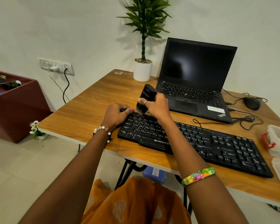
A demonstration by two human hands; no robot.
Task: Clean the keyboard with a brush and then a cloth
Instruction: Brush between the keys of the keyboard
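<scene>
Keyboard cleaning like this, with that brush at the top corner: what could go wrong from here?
Dust swept off the keyboard by the brush may land on the open laptop just behind it. The left hand steadies only the far corner, so the keyboard might still slide. Hard strokes could pop a key loose.

Wood-grain table [90, 104], black plastic keyboard [217, 143]
</scene>
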